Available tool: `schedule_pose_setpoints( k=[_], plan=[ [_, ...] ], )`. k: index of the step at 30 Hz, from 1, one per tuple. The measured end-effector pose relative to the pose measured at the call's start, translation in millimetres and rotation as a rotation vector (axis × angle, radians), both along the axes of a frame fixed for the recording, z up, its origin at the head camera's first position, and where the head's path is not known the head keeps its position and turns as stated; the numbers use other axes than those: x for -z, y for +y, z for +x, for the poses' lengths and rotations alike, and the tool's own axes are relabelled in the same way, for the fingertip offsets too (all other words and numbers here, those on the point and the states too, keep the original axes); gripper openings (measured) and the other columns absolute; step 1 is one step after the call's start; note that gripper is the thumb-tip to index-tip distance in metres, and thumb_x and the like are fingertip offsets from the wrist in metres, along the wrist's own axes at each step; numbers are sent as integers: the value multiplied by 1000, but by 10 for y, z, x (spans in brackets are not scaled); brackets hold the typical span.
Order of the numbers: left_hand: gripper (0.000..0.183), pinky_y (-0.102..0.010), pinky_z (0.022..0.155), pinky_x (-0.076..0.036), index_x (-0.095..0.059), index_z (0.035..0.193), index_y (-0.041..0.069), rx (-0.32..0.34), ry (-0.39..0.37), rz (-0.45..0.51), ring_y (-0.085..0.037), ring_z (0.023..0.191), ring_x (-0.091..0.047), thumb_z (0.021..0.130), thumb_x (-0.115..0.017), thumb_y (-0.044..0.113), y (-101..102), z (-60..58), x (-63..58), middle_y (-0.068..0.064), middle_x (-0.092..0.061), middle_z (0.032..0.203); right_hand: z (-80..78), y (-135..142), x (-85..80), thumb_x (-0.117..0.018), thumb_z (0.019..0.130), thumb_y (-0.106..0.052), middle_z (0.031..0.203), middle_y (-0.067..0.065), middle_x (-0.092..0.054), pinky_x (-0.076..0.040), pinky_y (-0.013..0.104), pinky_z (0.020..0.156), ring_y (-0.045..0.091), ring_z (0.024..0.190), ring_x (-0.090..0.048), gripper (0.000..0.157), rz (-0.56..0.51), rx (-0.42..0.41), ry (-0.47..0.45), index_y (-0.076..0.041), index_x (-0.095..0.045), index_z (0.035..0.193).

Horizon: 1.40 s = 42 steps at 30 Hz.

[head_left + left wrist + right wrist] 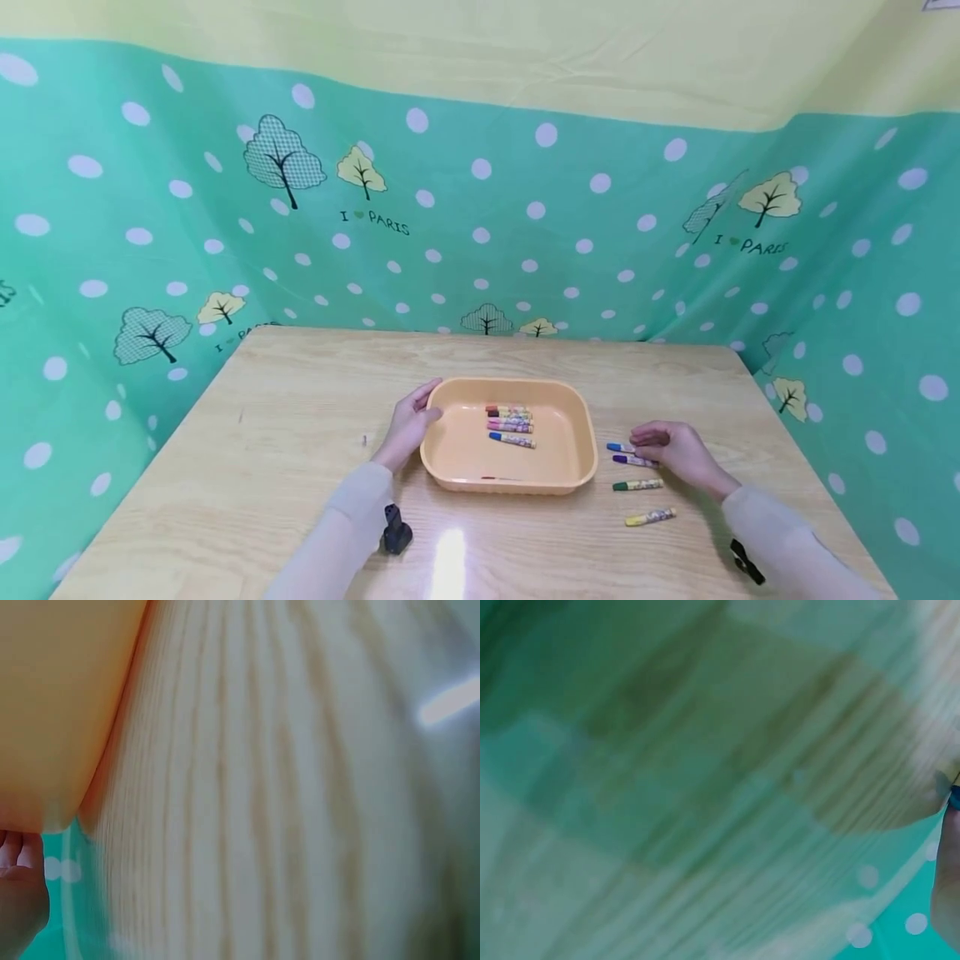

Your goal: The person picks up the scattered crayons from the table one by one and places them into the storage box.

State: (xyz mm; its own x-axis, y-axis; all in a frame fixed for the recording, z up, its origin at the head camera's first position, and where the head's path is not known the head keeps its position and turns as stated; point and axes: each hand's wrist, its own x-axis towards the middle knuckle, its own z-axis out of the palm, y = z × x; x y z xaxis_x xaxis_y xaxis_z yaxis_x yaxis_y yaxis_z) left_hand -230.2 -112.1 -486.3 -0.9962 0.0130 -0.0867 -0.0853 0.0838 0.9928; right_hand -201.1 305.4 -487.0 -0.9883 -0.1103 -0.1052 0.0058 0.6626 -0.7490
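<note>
My left hand [410,427] grips the left rim of a peach-coloured plastic tray [581,442], thumb over the edge and fingers outside. In the left wrist view, fingers [21,877] show beside the tray wall [67,712]. Several crayons lie in the tray, among them a blue crayon [512,440] in front and an orange one [504,409] at the back. Right of the tray, my right hand [678,454] pinches a light blue crayon [618,447]. Just below its fingers lies a purple crayon [626,459], partly covered by the hand.
Nearer to me on the wooden table [300,450] lie a green crayon [637,485] and a yellow crayon [650,517]. A tiny fragment [364,440] sits left of the tray. Behind the table hangs a green dotted curtain [450,200]. Both wrists carry black mounts.
</note>
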Motion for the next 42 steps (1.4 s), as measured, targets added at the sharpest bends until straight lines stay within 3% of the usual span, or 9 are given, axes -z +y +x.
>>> schedule_pose_setpoints(
  k=[2, 5, 10, 20, 23, 30, 34, 38, 42],
  plan=[
    [57, -35, 102, -42, -40, 137, 5, 8, -5, 3, -30, 127, -42, 82, -50, -5, 3, 34, -86, -19, -41, 140, -4, -9, -2, -65, 78, 1, 98, 13, -69, -57, 25, 73, 22, 89, -65, 25, 25, -27, 36, 0, -65, 103],
    [56, -36, 102, -41, -39, 137, 3, 22, -6, 23, -32, 128, -41, 82, -50, -6, -7, 47, -97, -20, -39, 140, 0, -19, 5, -65, 78, 2, 95, 9, -69, -57, 25, 73, 19, 87, -65, 22, 70, -48, 67, -2, -67, 100],
    [56, -34, 101, -42, -40, 137, 6, 14, 3, 23, -31, 127, -43, 83, -50, -5, -4, -20, 37, -19, -41, 139, -5, -32, 2, -66, 78, 1, 92, 6, -70, -57, 27, 73, 17, 85, -65, 20, 127, -38, 92, -5, -68, 97],
    [57, -34, 99, -44, -43, 136, 8, -15, 1, 9, -30, 125, -45, 81, -51, -4, -6, -29, 38, -17, -44, 138, -41, -96, -138, -66, 78, -2, 98, 10, -69, -56, 22, 71, 19, 87, -65, 24, 83, -14, 98, -4, -67, 103],
    [57, -35, 99, -44, -43, 136, 8, -11, -10, 14, -30, 125, -45, 81, -51, -4, -4, -22, 47, -17, -44, 138, -60, -143, -260, -66, 79, -3, 99, 12, -69, -57, 22, 72, 21, 87, -65, 24, 76, -16, 164, -4, -67, 102],
    [56, -35, 99, -45, -43, 136, 9, -22, -8, 18, -30, 124, -46, 81, -51, -3, -12, -32, 41, -16, -45, 137, -150, -362, -621, -65, 81, -4, 94, 14, -70, -58, 31, 68, 27, 85, -66, 20, 174, 11, 412, -2, -68, 101],
    [57, -35, 98, -46, -43, 136, 8, -14, -3, 21, -31, 123, -47, 81, -51, -4, -12, -26, 37, -17, -45, 138, -147, -540, -757, -65, 81, -4, 92, 13, -70, -58, 34, 67, 26, 83, -67, 19, 178, -2, 485, -2, -69, 100],
    [56, -34, 98, -46, -43, 136, 8, -11, -10, 15, -31, 124, -46, 82, -51, -4, 0, -22, 42, -17, -44, 138, -143, -767, -794, -67, 78, -1, 91, 13, -71, -58, 31, 67, 26, 82, -67, 19, 117, -56, 476, -1, -69, 98],
    [56, -34, 99, -45, -43, 136, 9, -13, -11, 14, -30, 125, -45, 82, -50, -5, 1, -21, 44, -17, -44, 139, -177, -1014, -724, -67, 77, 1, 92, 12, -71, -58, 26, 70, 23, 84, -67, 20, 40, -90, 392, -2, -69, 97]
  ],
)
